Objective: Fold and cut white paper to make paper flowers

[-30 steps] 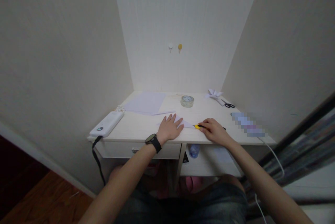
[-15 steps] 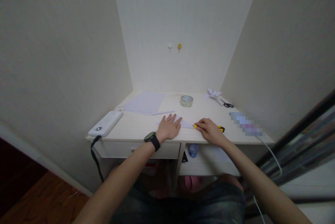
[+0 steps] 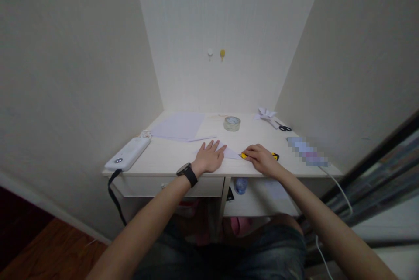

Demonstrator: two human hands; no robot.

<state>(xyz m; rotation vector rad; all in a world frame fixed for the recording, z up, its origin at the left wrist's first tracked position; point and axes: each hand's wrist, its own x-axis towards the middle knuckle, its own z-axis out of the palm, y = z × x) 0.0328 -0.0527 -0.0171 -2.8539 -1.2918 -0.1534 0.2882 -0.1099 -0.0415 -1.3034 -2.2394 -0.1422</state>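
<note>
Paper (image 3: 231, 153) under left hand (image 3: 210, 157), yellow cutter (image 3: 244, 156) in right hand (image 3: 260, 157)

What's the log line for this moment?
left hand: spread on triangular paper | right hand: gripping yellow-black utility knife, blade end at paper's right corner | beyond hands: tape roll

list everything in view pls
folded paper: 1, white, desk's front
craft knife: 1, yellow and black, desk's front
paper sheet: 1+, white, back left
paper strip: 1, white, near sheet
tape roll: 1, clear, back middle
paper figure: 1, white, back right
scissors: 1 pair, black, back right
pixelated item: 1, bluish, right
boxy device: 1, white, left
cable: 1, black, at device
white cord: 1+, white, right
hooks: 2, white, yellow, wall
bottle: 1, bluish, shelf
desk: 1, white, centre
watch: 1, black, left wrist
left hand: 1, bare, on folded paper
right hand: 1, bare, gripping craft knife
</note>
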